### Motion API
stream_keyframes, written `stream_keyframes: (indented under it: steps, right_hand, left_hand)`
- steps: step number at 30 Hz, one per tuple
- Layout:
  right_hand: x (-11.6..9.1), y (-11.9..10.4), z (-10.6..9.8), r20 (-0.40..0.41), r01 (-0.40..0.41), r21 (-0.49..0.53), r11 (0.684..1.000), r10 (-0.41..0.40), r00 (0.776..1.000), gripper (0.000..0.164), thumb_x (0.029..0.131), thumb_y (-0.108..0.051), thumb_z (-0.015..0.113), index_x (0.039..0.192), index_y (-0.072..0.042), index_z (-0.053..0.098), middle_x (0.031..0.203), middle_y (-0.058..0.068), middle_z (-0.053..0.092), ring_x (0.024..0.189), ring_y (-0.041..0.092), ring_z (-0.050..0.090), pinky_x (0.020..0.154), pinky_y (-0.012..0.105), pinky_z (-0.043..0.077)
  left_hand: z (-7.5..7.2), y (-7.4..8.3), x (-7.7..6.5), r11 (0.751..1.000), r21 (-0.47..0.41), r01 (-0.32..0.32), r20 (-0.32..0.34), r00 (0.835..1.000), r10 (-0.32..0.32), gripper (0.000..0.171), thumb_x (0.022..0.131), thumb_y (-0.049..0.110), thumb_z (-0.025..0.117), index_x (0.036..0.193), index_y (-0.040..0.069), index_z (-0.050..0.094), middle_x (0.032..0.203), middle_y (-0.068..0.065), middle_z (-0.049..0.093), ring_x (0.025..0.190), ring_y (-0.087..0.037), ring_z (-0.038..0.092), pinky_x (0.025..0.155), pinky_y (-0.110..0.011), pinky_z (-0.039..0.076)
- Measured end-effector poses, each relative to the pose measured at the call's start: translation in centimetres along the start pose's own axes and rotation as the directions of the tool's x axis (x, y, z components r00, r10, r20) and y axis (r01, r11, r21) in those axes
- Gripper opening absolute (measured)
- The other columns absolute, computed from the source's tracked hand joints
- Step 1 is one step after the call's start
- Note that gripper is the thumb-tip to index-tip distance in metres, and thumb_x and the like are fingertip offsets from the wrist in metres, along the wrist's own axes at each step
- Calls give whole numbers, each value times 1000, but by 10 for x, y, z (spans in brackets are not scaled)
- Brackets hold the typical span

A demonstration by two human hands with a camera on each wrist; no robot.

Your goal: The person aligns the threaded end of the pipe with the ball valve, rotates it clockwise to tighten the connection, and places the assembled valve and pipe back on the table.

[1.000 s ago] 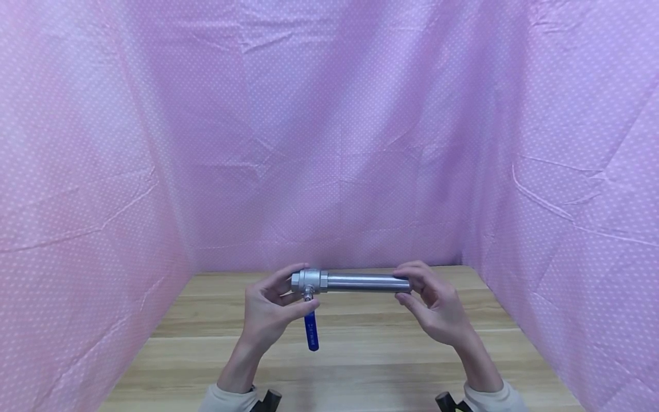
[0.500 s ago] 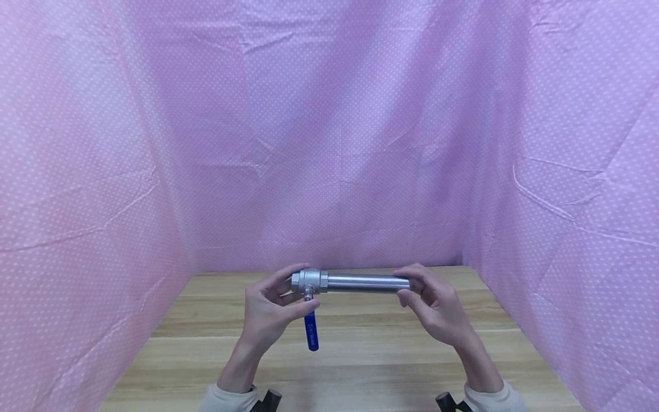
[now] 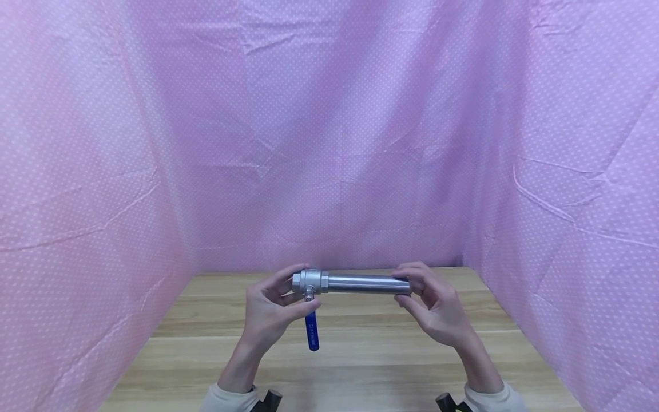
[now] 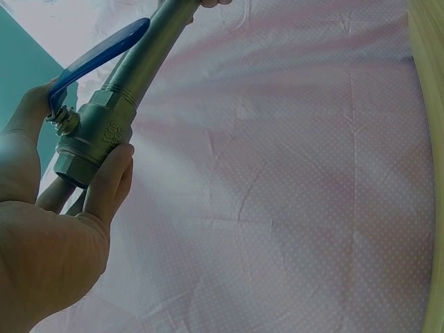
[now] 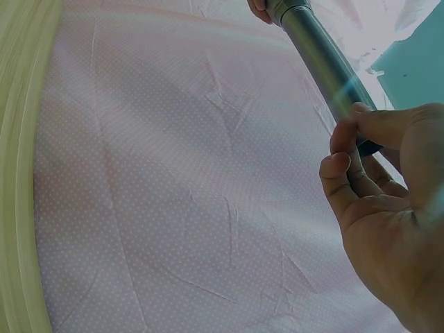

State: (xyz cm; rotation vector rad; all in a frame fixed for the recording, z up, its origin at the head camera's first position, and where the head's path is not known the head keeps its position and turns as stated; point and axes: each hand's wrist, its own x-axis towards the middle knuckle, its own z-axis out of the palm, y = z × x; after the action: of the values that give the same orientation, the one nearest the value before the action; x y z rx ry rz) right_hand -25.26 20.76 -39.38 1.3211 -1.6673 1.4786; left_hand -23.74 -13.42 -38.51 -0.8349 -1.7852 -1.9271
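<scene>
A silver ball valve [image 3: 311, 280] with a blue lever handle [image 3: 312, 332] is joined to a straight steel pipe [image 3: 368, 283]. Both are held level in the air above the table. My left hand [image 3: 268, 312] grips the valve body, thumb at the lever's base and fingers behind. In the left wrist view, the blue lever [image 4: 100, 59] angles out beside the pipe, and raised lettering shows on the valve [image 4: 97, 135]. At the pipe's other end, my right hand [image 3: 435, 306] pinches the tube between thumb and fingers. The right wrist view shows the pipe's dark end [image 5: 369, 148] among those fingers.
A light wooden table [image 3: 350, 366] lies beneath the hands. Pink dotted cloth [image 3: 329, 143] hangs at the back and on both sides. Dark camera mounts [image 3: 270, 399] sit at the wrists.
My right thumb shifted up on the pipe end half a second ago and is now lower again. The left hand and the valve stay nearly still.
</scene>
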Motion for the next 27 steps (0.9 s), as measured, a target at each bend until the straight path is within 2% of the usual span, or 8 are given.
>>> stream_keyframes:
  steps: [9, 15, 18, 21, 24, 27]
  right_hand:
    - [0, 1, -1, -3, 4, -18, 1000, -4, 1000, 56, 80, 40, 67, 132, 19, 64, 123, 14, 68, 82, 13, 69, 63, 25, 64]
    - [0, 2, -2, 10, 4, -42, 999, -4, 1000, 48, 88, 32, 69, 133, 18, 63, 100, 16, 68, 77, 14, 68, 57, 26, 60]
    - [-2, 1, -3, 12, -24, -91, 996, 26, 1000, 48, 88, 31, 70, 134, 15, 64, 88, 12, 69, 76, 10, 67, 51, 24, 55]
    - [-4, 0, -3, 3, -67, -149, 987, 68, 998, 52, 87, 32, 70, 134, 11, 67, 83, 8, 71, 74, 4, 68, 46, 19, 51]
    - [-5, 0, -4, -9, -100, -174, 980, 99, 995, 52, 87, 31, 70, 134, 9, 68, 82, 8, 73, 75, 2, 70, 47, 15, 51]
    - [-4, 0, -3, -7, -94, -128, 987, 94, 996, 53, 86, 33, 69, 134, 12, 66, 88, 10, 74, 78, 6, 73, 53, 16, 58]
  left_hand:
    - [0, -1, 0, 1000, 7, -4, -1, 1000, 4, 65, 77, -20, 90, 139, -13, 70, 121, 4, 85, 108, -13, 85, 97, -38, 74]
    - [-1, -2, 0, 1000, 10, -2, 1, 1000, 2, 66, 77, -20, 90, 139, -13, 69, 121, 4, 85, 109, -12, 84, 97, -38, 74]
    - [-1, -2, 1, 1000, 4, -2, 1, 1000, 2, 66, 77, -20, 90, 139, -13, 70, 121, 4, 85, 109, -12, 84, 97, -38, 74]
    - [-1, -1, 1, 1000, -1, -8, 2, 1000, 8, 65, 77, -20, 90, 139, -13, 70, 121, 4, 85, 109, -13, 85, 97, -38, 74]
    - [-1, -1, 1, 1000, -2, -12, 2, 1000, 12, 65, 77, -20, 89, 139, -14, 69, 121, 4, 85, 109, -13, 85, 97, -38, 74]
    - [-1, -1, 1, 1000, 0, -7, 1, 1000, 7, 65, 77, -20, 89, 139, -14, 69, 121, 4, 85, 109, -13, 85, 97, -38, 74]
